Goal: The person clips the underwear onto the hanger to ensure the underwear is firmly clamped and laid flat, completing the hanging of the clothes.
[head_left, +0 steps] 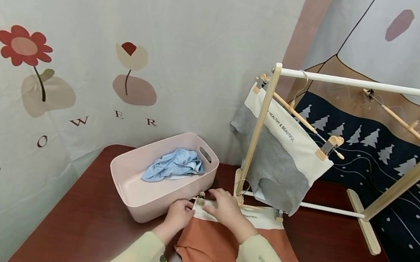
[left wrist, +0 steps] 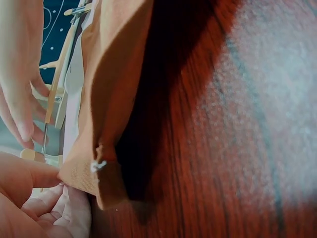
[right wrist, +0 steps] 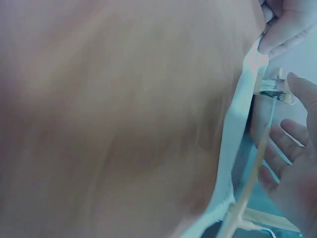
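An orange garment [head_left: 202, 241] with a white printed band [head_left: 265, 223] along its top edge lies on the table. My left hand [head_left: 179, 214] pinches the band's left corner, thumb against fingers. Beside that corner, a wooden clip hanger [right wrist: 258, 158] runs along the band. Its left clip [head_left: 200, 200] is near the band's edge; whether it grips the cloth cannot be told. The right clip [head_left: 280, 217] sits at the band's other end. My right hand [head_left: 228, 209] hovers over the hanger by the left clip, fingers spread and loosely bent, with nothing visibly held.
A pink basket [head_left: 126, 170] with a blue cloth [head_left: 175, 167] in it stands left of the hands. Behind and to the right is a wooden rack [head_left: 257, 134], carrying a clipped grey-and-white garment [head_left: 282, 171] and a bare hanger [head_left: 414, 130]. The dark red table [head_left: 93, 232] meets a fabric wall.
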The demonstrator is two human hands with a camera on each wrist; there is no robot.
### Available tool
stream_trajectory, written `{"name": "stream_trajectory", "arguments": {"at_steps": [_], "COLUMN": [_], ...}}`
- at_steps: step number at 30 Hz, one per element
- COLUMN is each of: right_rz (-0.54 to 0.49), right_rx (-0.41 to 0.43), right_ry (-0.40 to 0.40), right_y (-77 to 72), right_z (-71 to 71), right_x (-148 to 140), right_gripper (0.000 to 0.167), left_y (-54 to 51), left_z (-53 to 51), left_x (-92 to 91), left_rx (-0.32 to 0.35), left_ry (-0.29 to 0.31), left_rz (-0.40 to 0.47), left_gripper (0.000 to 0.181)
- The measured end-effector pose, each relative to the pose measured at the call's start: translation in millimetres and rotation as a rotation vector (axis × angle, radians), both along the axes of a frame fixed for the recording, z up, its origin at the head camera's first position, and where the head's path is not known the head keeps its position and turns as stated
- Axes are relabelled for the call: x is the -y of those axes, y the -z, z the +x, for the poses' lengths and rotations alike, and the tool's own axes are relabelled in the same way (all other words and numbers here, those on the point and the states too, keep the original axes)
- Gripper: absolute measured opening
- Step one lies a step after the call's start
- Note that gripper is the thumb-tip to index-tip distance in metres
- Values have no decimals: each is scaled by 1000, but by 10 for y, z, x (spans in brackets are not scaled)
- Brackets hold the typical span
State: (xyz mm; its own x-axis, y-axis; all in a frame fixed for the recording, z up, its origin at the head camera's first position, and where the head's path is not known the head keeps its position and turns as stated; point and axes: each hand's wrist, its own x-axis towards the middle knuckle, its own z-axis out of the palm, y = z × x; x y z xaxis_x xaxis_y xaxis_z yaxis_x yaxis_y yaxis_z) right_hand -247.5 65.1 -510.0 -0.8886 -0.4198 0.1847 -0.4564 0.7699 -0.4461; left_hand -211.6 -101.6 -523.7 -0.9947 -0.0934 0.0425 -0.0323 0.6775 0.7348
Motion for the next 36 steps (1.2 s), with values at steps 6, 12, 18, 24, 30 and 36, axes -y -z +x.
{"name": "stream_trajectory", "arguments": {"at_steps": [6, 12, 18, 24, 30, 36], "right_rz": [-71, -198, -275, -400, -472, -511], "right_rx": [30, 118, 155, 142, 104, 138], "right_ry": [29, 2, -13, -79, -140, -141], "right_y": [80, 110, 84, 44, -12, -100], "right_z": [-98, -121, -138, -148, -126, -84], "right_x": [132, 175, 143, 78, 23, -35], "right_gripper": [41, 33, 24, 20, 18, 15], "left_y": [-5, -8, 8, 6, -4, -1], "left_z": [-26, -35, -35, -56, -43, -16], "left_x": [12, 13, -7, -47, -93, -69], "left_rx": [1, 8, 33, 48, -13, -91], "left_ry": [5, 10, 5, -8, -31, -5], "left_rz": [2, 15, 13, -9, -21, 57], "left_gripper": [9, 12, 22, 24, 14, 9]}}
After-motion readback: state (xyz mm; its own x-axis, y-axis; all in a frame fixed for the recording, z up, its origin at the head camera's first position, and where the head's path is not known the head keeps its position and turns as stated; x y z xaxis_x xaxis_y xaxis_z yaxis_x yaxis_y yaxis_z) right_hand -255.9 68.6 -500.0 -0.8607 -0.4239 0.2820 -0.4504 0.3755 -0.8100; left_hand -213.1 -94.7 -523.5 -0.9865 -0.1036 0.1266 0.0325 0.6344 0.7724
